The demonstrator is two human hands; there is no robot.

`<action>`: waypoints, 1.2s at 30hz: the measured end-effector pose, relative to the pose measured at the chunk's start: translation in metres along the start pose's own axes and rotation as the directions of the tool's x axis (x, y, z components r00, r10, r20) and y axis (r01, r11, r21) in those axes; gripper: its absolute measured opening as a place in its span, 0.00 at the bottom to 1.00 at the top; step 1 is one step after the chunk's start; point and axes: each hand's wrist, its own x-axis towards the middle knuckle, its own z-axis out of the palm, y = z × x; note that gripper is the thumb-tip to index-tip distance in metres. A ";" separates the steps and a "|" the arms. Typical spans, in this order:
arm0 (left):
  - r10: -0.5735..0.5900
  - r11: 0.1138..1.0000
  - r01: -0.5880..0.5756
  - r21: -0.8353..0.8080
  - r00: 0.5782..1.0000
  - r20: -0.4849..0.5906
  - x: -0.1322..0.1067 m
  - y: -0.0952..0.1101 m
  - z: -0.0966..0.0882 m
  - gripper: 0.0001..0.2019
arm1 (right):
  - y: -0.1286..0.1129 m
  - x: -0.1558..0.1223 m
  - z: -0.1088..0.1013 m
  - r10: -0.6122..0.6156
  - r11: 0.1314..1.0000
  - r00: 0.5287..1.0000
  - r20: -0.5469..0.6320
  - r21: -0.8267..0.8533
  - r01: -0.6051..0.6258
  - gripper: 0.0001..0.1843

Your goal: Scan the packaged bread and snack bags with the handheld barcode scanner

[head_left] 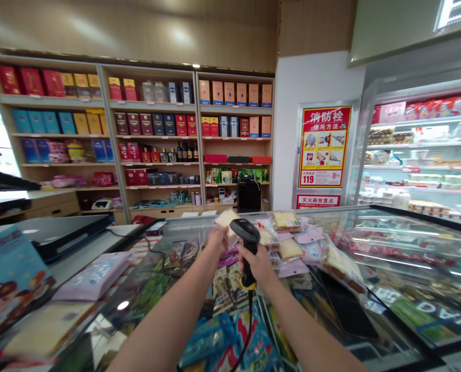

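My right hand (258, 264) is wrapped round the grip of a black and yellow barcode scanner (245, 228), its cable running down toward me. Just left of the scanner head, my left hand (215, 242) is closed on a packaged bread slice (226, 217), held above the glass-topped freezer. To the right of both hands lies a loose pile of similar bread packs (291, 249) in clear and pale purple wrappers. Another bread pack (343, 266) rests at the pile's right end. Fingers of my left hand are partly hidden behind the pack and scanner.
Under the glass are ice cream packets (254, 336). A dark, flat, phone-like slab (347, 305) lies at right. On the left are a purple pack (94, 276), a blurred bread pack (48, 330) and a blue printed package (13, 284). Shelves of boxes (156, 124) stand behind.
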 end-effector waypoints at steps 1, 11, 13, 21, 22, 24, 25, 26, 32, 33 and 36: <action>-0.008 0.999 0.005 -0.032 0.997 -0.073 -0.005 -0.003 -0.008 0.08 | 0.000 -0.001 0.002 0.038 0.999 0.999 -0.002 0.039 -0.038 0.19; -0.050 0.908 -0.092 -0.408 0.945 -0.324 -0.029 -0.039 -0.021 0.13 | 0.010 -0.009 0.004 0.228 0.967 0.971 -0.064 -0.103 -0.234 0.17; -0.052 0.901 -0.097 -0.422 0.943 -0.329 -0.028 -0.039 -0.019 0.13 | 0.013 -0.008 0.003 0.235 0.961 0.969 -0.072 -0.130 -0.243 0.17; -0.078 0.901 -0.068 -0.428 0.946 -0.315 -0.026 -0.040 -0.020 0.12 | 0.019 -0.007 0.002 0.250 0.954 0.965 -0.080 -0.147 -0.260 0.21; -0.078 0.902 -0.067 -0.427 0.947 -0.312 -0.027 -0.040 -0.020 0.12 | 0.019 -0.007 0.002 0.251 0.954 0.965 -0.081 -0.147 -0.261 0.21; -0.076 0.902 -0.067 -0.426 0.948 -0.310 -0.027 -0.040 -0.020 0.12 | 0.019 -0.008 0.002 0.248 0.953 0.965 -0.083 -0.155 -0.259 0.22; -0.074 0.902 -0.069 -0.426 0.948 -0.310 -0.027 -0.040 -0.019 0.12 | 0.019 -0.008 0.002 0.244 0.954 0.966 -0.083 -0.160 -0.255 0.22; -0.072 0.902 -0.071 -0.426 0.948 -0.310 -0.027 -0.040 -0.019 0.12 | 0.019 -0.008 0.002 0.241 0.954 0.967 -0.080 -0.165 -0.251 0.21; -0.060 0.899 -0.083 -0.429 0.949 -0.309 -0.026 -0.042 -0.021 0.12 | 0.023 -0.008 0.001 0.234 0.952 0.968 -0.086 -0.184 -0.246 0.19; -0.059 0.901 -0.080 -0.427 0.951 -0.303 -0.026 -0.043 -0.021 0.12 | 0.024 -0.008 0.001 0.230 0.953 0.969 -0.089 -0.181 -0.243 0.20; -0.081 0.907 -0.052 -0.417 0.952 -0.296 -0.025 -0.042 -0.023 0.12 | 0.024 -0.008 0.001 0.213 0.961 0.974 -0.071 -0.167 -0.223 0.20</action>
